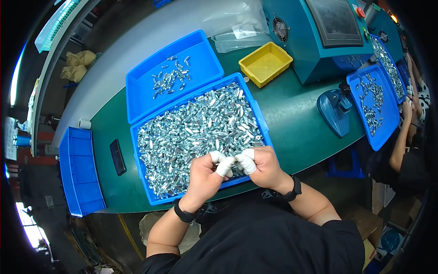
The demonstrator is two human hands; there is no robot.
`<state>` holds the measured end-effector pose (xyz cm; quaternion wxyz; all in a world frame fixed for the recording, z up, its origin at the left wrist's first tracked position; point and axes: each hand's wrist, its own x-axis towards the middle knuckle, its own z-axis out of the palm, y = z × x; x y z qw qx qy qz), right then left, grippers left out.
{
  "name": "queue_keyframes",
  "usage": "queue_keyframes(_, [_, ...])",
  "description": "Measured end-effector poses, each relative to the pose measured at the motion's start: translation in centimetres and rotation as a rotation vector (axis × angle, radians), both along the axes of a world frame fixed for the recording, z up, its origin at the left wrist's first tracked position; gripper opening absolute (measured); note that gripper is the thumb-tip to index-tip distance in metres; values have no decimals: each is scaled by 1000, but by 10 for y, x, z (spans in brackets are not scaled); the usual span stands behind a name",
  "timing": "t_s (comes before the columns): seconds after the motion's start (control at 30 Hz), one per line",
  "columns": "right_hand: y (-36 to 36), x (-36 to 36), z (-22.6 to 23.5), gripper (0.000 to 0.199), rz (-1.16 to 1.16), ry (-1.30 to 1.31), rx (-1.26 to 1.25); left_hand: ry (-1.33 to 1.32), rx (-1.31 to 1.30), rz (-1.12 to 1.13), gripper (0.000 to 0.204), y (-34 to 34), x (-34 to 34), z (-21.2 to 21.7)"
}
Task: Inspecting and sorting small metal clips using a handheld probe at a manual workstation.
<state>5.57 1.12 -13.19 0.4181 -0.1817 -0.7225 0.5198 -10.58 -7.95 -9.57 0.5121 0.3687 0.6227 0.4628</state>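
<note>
Both my hands meet over the near edge of a blue tray [264,123] heaped with small shiny metal parts [196,128]. White finger covers wrap the thumbs and fingertips. My left hand [207,176] is closed in a pinch, its covered tips touching those of the other hand. My right hand [263,166] is pinched shut as well. Whatever lies between the fingertips is hidden by the covers. Behind the full tray, a second blue tray [141,98] holds a loose scatter of the same metal parts.
A yellow bin [266,64] stands beyond the trays, beside a teal machine with a screen [335,23]. Left lie a black phone [117,157] and a blue compartment bin [81,171]. At right are a teal bench device [334,112], another parts tray [388,109] and a co-worker's arm [401,137].
</note>
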Motion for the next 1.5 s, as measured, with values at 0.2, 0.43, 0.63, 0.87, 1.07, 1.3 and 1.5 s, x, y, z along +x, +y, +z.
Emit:
queue_keyframes(0.2, [0,6,6,33,110,-5,-285,502,309,-112,16,6,0,7])
queue_keyframes(0.43, [-2,1,8,36,67,-23,-364,649,401,-131,18,16,-2,14])
queue_keyframes(0.63, [-8,-3,8,38,61,-21,-258,469,368,-155,12,13,-28,23])
queue_keyframes(0.87, [-28,-10,18,40,-63,49,-345,488,232,330,13,36,-153,30])
queue_keyframes(1.07, [-36,-13,20,40,-45,44,-411,1061,210,60,20,10,-174,20])
queue_keyframes(1.3, [-22,-12,16,40,-28,56,-392,1243,37,-58,16,14,-160,22])
queue_keyframes(1.5, [-10,-5,7,39,-43,47,-418,201,105,245,9,16,-108,35])
